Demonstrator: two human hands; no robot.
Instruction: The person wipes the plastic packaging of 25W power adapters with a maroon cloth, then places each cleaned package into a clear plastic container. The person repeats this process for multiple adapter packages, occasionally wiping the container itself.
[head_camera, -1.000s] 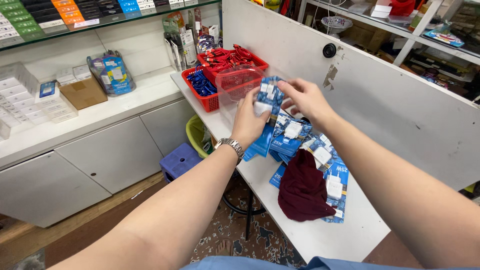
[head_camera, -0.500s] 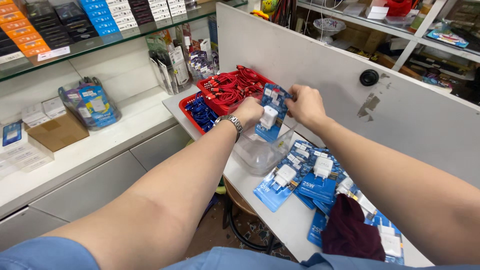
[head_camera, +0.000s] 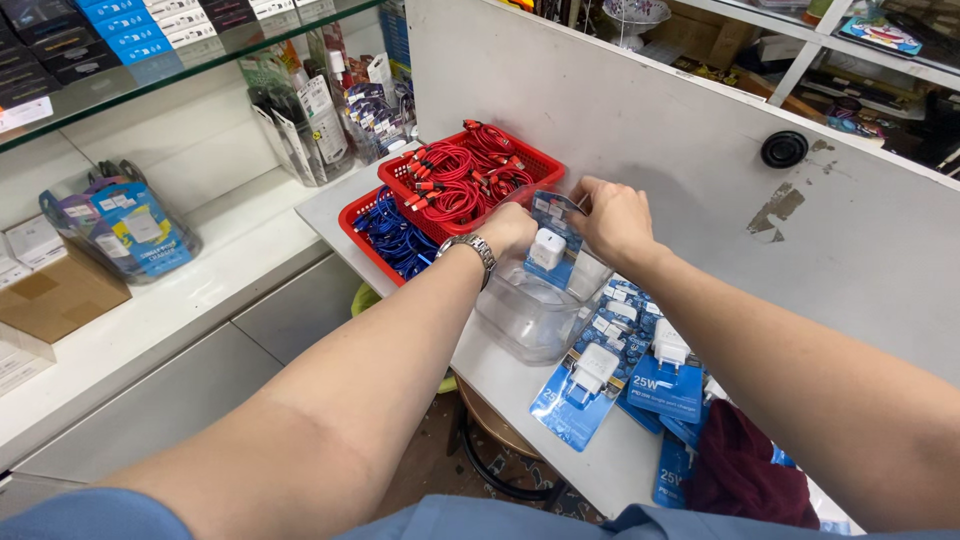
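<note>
Charger pack (head_camera: 548, 240), blue card with a white plug on it, held upright right over the clear tub (head_camera: 530, 310), lower edge dipping inside. Pinched from both sides: left hand (head_camera: 508, 232) at one top edge, right hand (head_camera: 612, 218) at the other, fingers closed tight on the card. Held standing, likely so it slides in straight and fits. Tub sitting near the table's front edge (head_camera: 500, 380), close enough to reach. More packs (head_camera: 620, 375) lying flat in a loose heap just beside the tub, on the near right, handy to grab. Dark red cloth (head_camera: 740, 470) resting on that heap. Behind the tub, two red baskets (head_camera: 400, 180), one with red cables (head_camera: 460, 180), one with blue cables (head_camera: 395, 235), kept apart by colour.
</note>
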